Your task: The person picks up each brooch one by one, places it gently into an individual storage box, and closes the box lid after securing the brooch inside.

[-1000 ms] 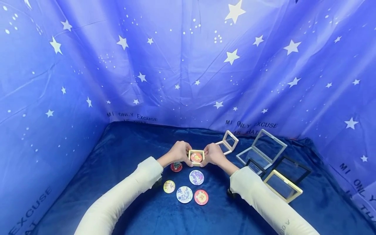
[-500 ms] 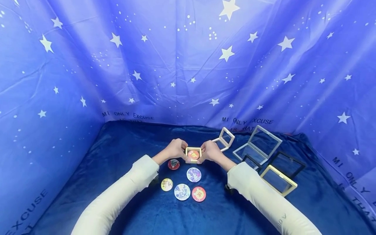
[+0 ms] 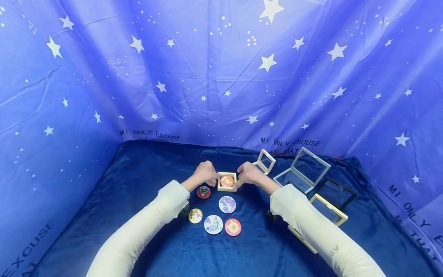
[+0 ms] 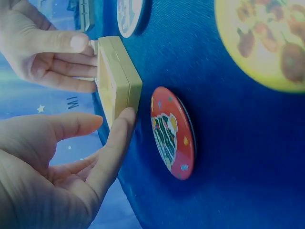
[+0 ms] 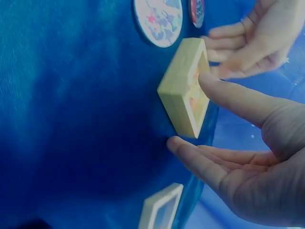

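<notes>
A small pale-yellow display frame (image 3: pixel 227 189) lies on the dark blue cloth, with an orange round badge (image 3: pixel 227 181) inside it. My left hand (image 3: pixel 205 172) is at its left side. In the left wrist view one fingertip (image 4: pixel 127 115) meets the frame's edge, while the thumb stands apart from it. On the other side is my right hand (image 3: pixel 250 174). Its thumb (image 5: pixel 238 98) reaches over the rim in the right wrist view, and its other fingers are spread away from the frame. Whether that thumb touches the rim I cannot tell.
Nearer me lie a red tree badge (image 3: pixel 203 192), a purple badge (image 3: pixel 227 204), a yellow one (image 3: pixel 195 216), a blue-white one (image 3: pixel 213 224) and a red one (image 3: pixel 233 227). Right of them stand an open grey frame (image 3: pixel 297 157), a black frame (image 3: pixel 340 184) and a yellow frame (image 3: pixel 331 206).
The small frame has gone from being held tilted between both hands to lying flat on the cloth. Both hands have loosened their grip, and the left fingers have drawn back.
</notes>
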### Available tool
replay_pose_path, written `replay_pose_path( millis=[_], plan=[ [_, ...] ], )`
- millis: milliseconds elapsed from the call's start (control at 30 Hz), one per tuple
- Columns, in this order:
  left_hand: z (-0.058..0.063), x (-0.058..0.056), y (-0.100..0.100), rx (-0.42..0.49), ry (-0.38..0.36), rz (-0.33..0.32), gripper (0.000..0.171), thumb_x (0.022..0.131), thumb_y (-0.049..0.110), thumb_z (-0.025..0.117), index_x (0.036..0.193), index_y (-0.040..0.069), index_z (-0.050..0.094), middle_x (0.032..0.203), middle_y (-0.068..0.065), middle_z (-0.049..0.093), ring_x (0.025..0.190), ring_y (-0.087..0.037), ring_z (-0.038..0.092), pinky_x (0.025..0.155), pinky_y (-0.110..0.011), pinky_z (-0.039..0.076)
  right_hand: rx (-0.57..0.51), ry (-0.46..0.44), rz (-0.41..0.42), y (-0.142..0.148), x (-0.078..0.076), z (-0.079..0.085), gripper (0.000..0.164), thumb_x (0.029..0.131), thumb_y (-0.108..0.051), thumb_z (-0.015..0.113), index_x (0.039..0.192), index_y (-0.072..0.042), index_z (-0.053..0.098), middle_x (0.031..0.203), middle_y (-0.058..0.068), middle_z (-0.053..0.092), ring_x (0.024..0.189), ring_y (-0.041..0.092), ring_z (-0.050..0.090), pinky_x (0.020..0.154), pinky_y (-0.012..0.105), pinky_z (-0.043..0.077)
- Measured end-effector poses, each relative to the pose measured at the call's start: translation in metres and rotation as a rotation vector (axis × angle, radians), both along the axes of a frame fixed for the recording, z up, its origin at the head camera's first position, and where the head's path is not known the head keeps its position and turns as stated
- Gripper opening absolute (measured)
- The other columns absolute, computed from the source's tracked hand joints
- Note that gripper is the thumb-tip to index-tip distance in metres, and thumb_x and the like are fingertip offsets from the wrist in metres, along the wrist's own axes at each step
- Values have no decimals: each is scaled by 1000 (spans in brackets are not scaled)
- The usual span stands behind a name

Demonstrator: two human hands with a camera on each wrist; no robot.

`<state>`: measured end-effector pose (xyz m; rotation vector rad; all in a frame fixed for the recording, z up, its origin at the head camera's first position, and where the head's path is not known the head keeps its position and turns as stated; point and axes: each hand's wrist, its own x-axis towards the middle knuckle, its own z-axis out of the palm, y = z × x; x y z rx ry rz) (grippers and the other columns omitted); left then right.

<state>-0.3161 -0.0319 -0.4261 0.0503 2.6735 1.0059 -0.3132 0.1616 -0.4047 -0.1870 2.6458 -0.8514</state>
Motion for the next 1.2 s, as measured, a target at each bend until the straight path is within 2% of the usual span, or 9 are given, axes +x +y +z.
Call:
replay_pose_path(
  millis=[67, 167, 400, 567, 667, 833, 1067, 1133, 1200],
  plan=[
    [1, 0, 4, -18, -34, 2, 18, 90, 15, 75, 83, -1, 73, 65, -8, 74, 56, -15, 73, 58, -26, 60, 4, -7, 9, 3, 1, 6, 68, 71, -13, 92, 129, 9, 62, 117, 22, 72, 109, 33, 69, 98, 43, 55],
    [1, 1, 7, -72, -32, 1, 19, 88, 16, 77, 82, 0, 70, 66, -8, 74, 58, -17, 74, 64, -28, 61, 1, -11, 30, 10, 0, 18, 63, 77, -15, 88, 130, 7, 62, 121, 23, 70, 111, 33, 68, 97, 43, 56],
    [-3, -1, 8, -69, -14, 26, 21, 86, 16, 80, 79, 1, 67, 62, -7, 72, 53, -15, 71, 65, -28, 61, 20, -22, 108, 31, 0, 63, 52, 89, -22, 79, 131, 5, 62, 122, 22, 71, 112, 31, 67, 100, 46, 53],
    [-3, 2, 8, -115, 50, 34, 22, 86, 21, 81, 76, 4, 71, 65, -6, 73, 57, -15, 71, 76, -33, 61, 91, -5, 142, 49, 8, 95, 51, 93, -25, 74, 133, 4, 61, 118, 20, 72, 109, 30, 68, 101, 51, 52],
    [-4, 4, 8, -115, 67, 41, 23, 86, 23, 81, 76, 4, 72, 66, -5, 73, 57, -15, 70, 73, -32, 61, 132, 11, 151, 60, 15, 108, 50, 94, -23, 73, 134, 5, 60, 118, 20, 73, 112, 33, 68, 102, 54, 50],
    [-7, 6, 5, -59, 30, 67, 24, 87, 21, 80, 75, 3, 71, 61, -6, 72, 54, -14, 72, 57, -25, 58, 234, 33, 152, 75, 26, 119, 50, 94, -20, 73, 132, 9, 60, 116, 22, 72, 109, 35, 69, 94, 50, 54],
    [-6, 4, -5, -49, 59, 83, 24, 87, 23, 80, 76, 3, 74, 61, -6, 72, 52, -13, 70, 56, -25, 57, 414, 56, 159, 91, 38, 120, 45, 90, -21, 76, 122, 10, 65, 123, 28, 68, 107, 40, 68, 89, 50, 56],
    [-4, 2, -10, -47, 66, 92, 23, 87, 24, 80, 78, 3, 76, 63, -6, 73, 53, -13, 71, 57, -25, 57, 444, 74, 167, 94, 41, 119, 41, 88, -19, 78, 116, 9, 68, 116, 26, 71, 99, 35, 69, 86, 49, 57],
    [0, 1, -15, -37, 69, 106, 22, 87, 24, 79, 81, 2, 78, 65, -7, 74, 53, -13, 71, 59, -25, 58, 462, 74, 173, 98, 43, 115, 25, 86, -18, 79, 92, 5, 70, 89, 16, 72, 77, 25, 65, 74, 42, 56]
  ],
)
